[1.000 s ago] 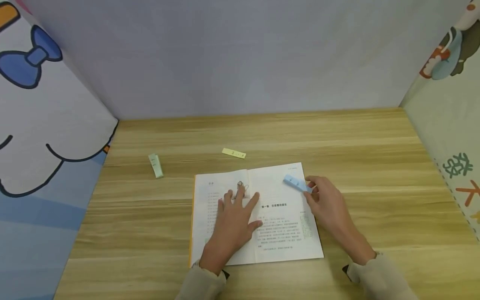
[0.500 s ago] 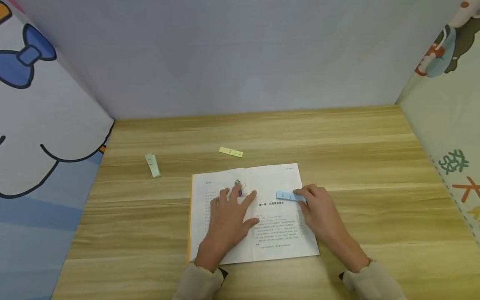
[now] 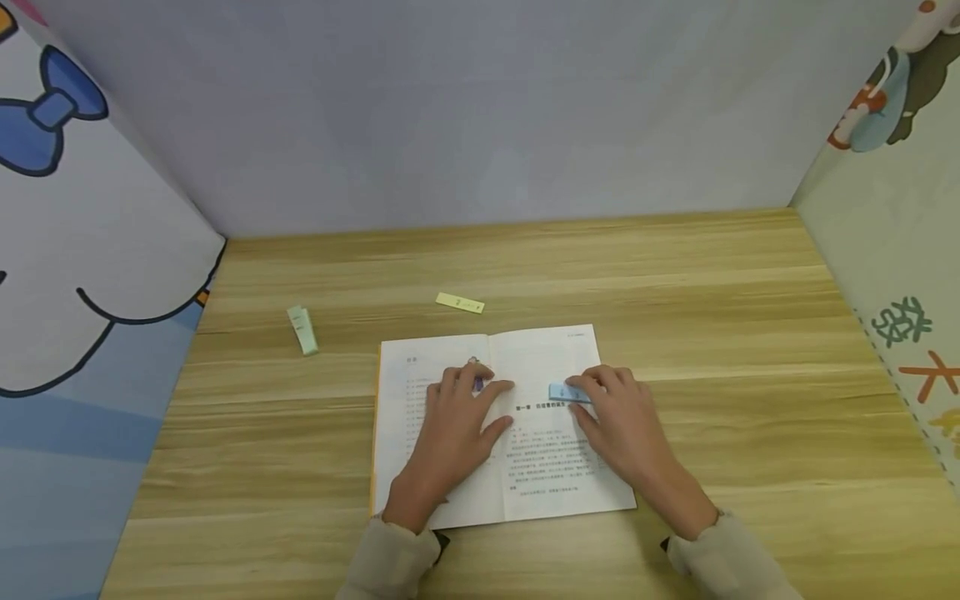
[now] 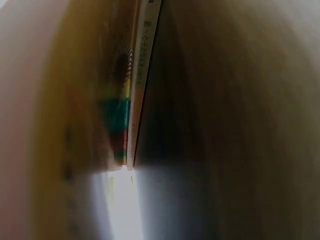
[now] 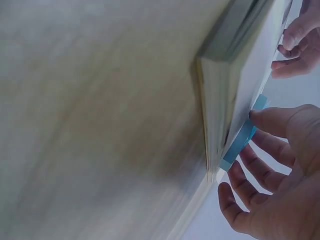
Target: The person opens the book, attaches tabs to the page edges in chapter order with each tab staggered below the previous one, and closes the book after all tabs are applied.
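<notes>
An open book [image 3: 551, 358] lies on the table, with printed text on both visible pages. My left hand [image 3: 461, 437] rests on its left page, fingers spread and slightly bent, partly covering a small printed figure [image 3: 477, 383]. Over the right page, my right hand [image 3: 626, 433] pinches the right end of a blue paper strip [image 3: 558, 391] between thumb and fingers. That strip [image 5: 237, 142] lies along the page just above the heading, and the right wrist view shows the thumb on one side of it. The left wrist view is dark and shows only the book's edge [image 4: 142, 75].
A pale green strip [image 3: 303, 330] lies on the wooden table [image 3: 675, 283] left of the book. Beyond the book's top edge is a yellow strip [image 3: 460, 302] with small marks. A plain cloth wall [image 3: 480, 125] stands behind the table, with printed panels at both sides.
My right hand has brought the blue strip from the right page's upper right down and left to near the heading, turning it more level. My left hand stays on the left page.
</notes>
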A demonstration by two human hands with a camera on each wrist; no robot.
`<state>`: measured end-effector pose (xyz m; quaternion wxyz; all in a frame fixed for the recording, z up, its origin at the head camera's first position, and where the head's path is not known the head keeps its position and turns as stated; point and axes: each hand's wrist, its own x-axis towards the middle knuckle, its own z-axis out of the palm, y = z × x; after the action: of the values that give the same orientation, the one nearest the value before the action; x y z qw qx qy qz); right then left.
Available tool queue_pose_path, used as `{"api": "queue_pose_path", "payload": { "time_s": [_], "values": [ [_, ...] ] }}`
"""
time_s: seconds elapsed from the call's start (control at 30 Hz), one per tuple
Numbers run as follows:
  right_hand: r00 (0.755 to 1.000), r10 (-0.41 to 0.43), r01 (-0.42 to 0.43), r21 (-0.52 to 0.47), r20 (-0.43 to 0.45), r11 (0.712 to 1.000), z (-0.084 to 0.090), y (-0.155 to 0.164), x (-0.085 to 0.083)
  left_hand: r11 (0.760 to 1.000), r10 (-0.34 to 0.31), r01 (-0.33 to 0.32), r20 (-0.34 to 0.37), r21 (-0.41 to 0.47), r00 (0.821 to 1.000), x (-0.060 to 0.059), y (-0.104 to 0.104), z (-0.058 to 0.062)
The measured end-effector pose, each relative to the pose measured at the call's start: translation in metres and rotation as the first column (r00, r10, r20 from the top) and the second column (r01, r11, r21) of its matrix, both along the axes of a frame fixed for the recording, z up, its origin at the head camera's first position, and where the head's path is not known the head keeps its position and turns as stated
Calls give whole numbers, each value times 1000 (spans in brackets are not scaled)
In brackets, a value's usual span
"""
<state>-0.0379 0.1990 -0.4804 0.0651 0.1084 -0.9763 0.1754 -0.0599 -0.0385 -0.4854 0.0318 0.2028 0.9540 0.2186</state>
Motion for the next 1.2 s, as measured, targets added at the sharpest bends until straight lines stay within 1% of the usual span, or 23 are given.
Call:
{"api": "queue_pose_path", "payload": {
  "time_s": [0.13, 0.23, 0.33, 0.43, 0.6, 0.73, 0.83, 1.0, 1.2],
  "values": [
    [1000, -5, 5, 11, -3, 1000, 0, -2, -2, 994, -17, 17, 2, 107, 1000, -2, 0, 0],
    [1000, -4, 4, -8, -12, 1000, 0, -2, -2, 987, -27, 27, -4, 160, 1000, -2, 1, 0],
    [1000, 13, -14, -55, -24, 998, 2, -2, -2, 981, -28, 29, -6, 189, 1000, -3, 2, 1],
    [998, 49, -53, -122, -33, 991, 4, -4, -1, 979, -26, 28, -10, 201, 1000, -2, 3, 1],
    [993, 100, -110, -221, -57, 969, 7, -8, 0, 971, -31, 32, -8, 236, 999, -2, 4, 3],
    [988, 133, -151, -270, -84, 951, 9, -12, 1, 958, -40, 42, -15, 284, 999, -1, 6, 4],
    [985, 150, -170, -283, -89, 944, 11, -16, 3, 945, -43, 49, -28, 322, 999, -2, 6, 5],
    [985, 152, -169, -279, -81, 945, 12, -20, 5, 928, -28, 40, -37, 370, 999, -1, 6, 6],
    [987, 146, -160, -274, -73, 948, 12, -21, 6, 919, -1, 10, -23, 394, 1000, 0, 7, 9]
  ]
}}
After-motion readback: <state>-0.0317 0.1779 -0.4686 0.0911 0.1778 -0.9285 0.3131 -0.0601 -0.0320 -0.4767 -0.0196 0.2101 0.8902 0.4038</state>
